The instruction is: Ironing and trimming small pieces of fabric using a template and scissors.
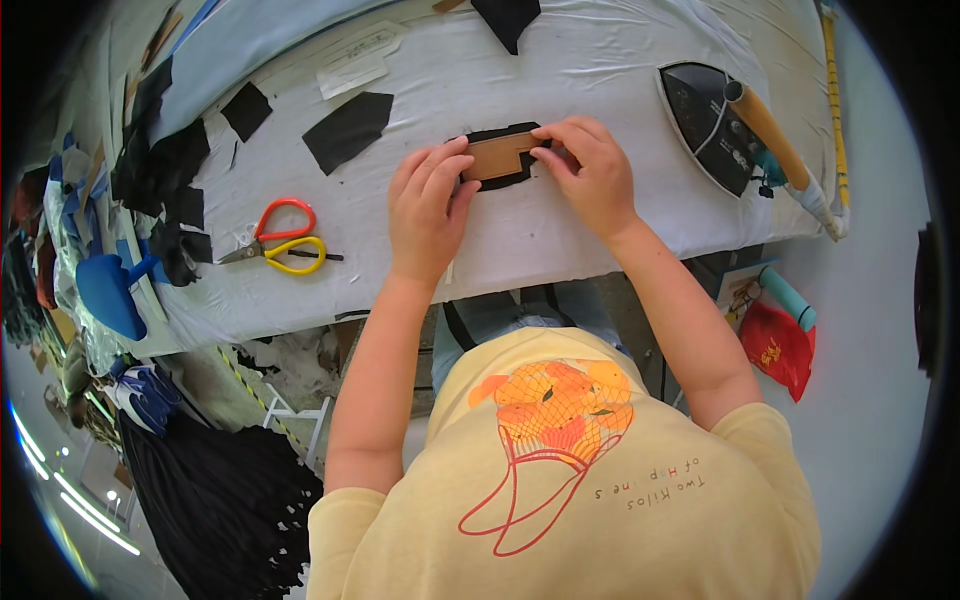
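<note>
In the head view, the brown template lies on black fabric at upper centre, long axis rising slightly rightward, between your hands. Your left hand meets its left end, thumb apart from fingers; your right hand has thumb and forefinger close together at its right end. Whether either clamps, I cannot tell.

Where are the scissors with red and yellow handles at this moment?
In the head view, the red-and-yellow-handled metal scissors lie on the white-covered table, left of the person's left hand, below the angular black sheet.
</note>
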Motion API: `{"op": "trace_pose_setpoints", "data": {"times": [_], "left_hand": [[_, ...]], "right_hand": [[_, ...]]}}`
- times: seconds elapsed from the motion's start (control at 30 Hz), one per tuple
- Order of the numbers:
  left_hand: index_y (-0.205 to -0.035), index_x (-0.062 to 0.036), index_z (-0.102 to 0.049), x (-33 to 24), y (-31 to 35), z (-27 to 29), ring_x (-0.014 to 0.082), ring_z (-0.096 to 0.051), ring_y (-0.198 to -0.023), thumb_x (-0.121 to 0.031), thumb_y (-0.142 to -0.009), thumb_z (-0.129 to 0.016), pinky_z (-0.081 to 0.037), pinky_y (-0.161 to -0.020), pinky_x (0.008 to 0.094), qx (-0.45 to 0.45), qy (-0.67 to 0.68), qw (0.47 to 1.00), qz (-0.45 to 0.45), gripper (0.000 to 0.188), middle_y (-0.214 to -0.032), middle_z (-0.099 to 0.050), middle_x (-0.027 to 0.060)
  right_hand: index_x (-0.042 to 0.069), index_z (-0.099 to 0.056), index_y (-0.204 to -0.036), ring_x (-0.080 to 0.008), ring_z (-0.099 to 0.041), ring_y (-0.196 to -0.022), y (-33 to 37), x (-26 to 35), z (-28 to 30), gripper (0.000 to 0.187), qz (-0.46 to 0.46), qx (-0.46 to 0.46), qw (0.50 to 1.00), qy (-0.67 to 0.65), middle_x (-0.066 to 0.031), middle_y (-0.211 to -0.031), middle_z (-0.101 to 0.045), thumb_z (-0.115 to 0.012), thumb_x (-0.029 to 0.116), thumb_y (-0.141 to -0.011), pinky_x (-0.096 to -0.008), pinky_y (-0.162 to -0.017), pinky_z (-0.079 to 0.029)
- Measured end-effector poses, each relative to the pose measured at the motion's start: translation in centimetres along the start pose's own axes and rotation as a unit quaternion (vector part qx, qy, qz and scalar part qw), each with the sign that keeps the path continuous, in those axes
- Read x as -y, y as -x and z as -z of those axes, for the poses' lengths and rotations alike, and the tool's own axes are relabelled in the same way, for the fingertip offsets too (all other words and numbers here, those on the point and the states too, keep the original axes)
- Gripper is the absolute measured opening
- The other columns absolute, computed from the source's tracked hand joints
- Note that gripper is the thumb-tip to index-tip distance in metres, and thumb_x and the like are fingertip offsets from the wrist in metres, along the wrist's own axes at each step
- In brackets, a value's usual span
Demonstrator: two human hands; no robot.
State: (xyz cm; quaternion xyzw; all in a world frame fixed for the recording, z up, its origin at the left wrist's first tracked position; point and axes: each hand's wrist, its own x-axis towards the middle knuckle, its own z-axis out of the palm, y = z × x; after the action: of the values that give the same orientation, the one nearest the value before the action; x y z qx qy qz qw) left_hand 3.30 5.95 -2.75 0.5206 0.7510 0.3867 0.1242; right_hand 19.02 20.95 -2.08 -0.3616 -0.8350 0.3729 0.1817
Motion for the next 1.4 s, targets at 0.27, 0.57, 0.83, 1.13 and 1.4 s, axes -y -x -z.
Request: {"op": "trace_pose_setpoints", "data": {"times": [0.27, 0.57, 0.83, 1.13, 1.4], "left_hand": [[-0.107, -0.0092, -0.067, 0.3, 0.3, -0.3, 0.0281, -0.06, -0.11, -0.006, -0.077, -0.077, -0.046, -0.096, 0.0385, 0.002, -0.033, 0.999, -0.023, 0.032, -0.122, -0.068, 0.0028], [-0.106, -0.0095, -0.072, 0.3, 0.6, -0.4, 0.0252, -0.06, -0.11, -0.007, -0.079, -0.076, -0.047, -0.096, 0.0364, -0.001, -0.062, 0.998, -0.033, 0.027, -0.121, -0.068, 0.0016], [-0.105, -0.0092, -0.072, 0.1, 0.6, -0.4, 0.0249, -0.06, -0.109, -0.007, -0.079, -0.076, -0.047, -0.096, 0.036, -0.006, -0.072, 0.997, -0.041, 0.027, -0.121, -0.069, 0.0019], [-0.104, -0.0078, -0.071, 0.0, 0.7, -0.8, 0.0249, -0.06, -0.11, -0.007, -0.08, -0.075, -0.048, -0.095, 0.0361, -0.022, -0.117, 0.99, -0.076, 0.024, -0.121, -0.068, 0.0019], [-0.108, -0.0036, -0.069, -1.4, 1.0, -1.4, 0.0258, -0.059, -0.118, -0.004, -0.084, -0.067, -0.048, -0.098, 0.0377, 0.023, -0.134, 0.986, -0.101, 0.024, -0.128, -0.064, 0.0055]], "right_hand": [[0.01, -0.071, -0.098, -0.0181, -0.062, -0.074, 0.1, -0.3, 0.1, 0.02, 0.014, 0.002, 1.0, 0.006, -0.0027, -0.093, -0.064, -0.078, 0.008, -0.079, -0.0308, -0.065, -0.051], [0.012, -0.071, -0.096, -0.0243, -0.063, -0.081, 0.3, -0.3, -0.1, 0.019, 0.022, -0.009, 1.0, 0.007, -0.0031, -0.092, -0.065, -0.077, 0.011, -0.078, -0.0356, -0.07, -0.052], [0.013, -0.071, -0.097, -0.0245, -0.064, -0.082, 0.3, -0.5, 0.0, 0.019, 0.04, -0.015, 0.999, 0.017, -0.0034, -0.094, -0.066, -0.076, 0.011, -0.078, -0.0355, -0.071, -0.053], [0.011, -0.07, -0.101, -0.0264, -0.064, -0.085, 0.8, -1.0, 0.2, 0.022, 0.038, -0.032, 0.999, -0.019, -0.0073, -0.095, -0.066, -0.069, 0.0, -0.082, -0.0356, -0.072, -0.053], [0.01, -0.068, -0.12, -0.0251, -0.056, -0.091, 2.4, -1.0, 0.5, 0.048, 0.144, 0.028, 0.986, 0.083, -0.0058, -0.109, -0.057, -0.065, -0.008, -0.075, -0.0359, -0.083, -0.049]]}}
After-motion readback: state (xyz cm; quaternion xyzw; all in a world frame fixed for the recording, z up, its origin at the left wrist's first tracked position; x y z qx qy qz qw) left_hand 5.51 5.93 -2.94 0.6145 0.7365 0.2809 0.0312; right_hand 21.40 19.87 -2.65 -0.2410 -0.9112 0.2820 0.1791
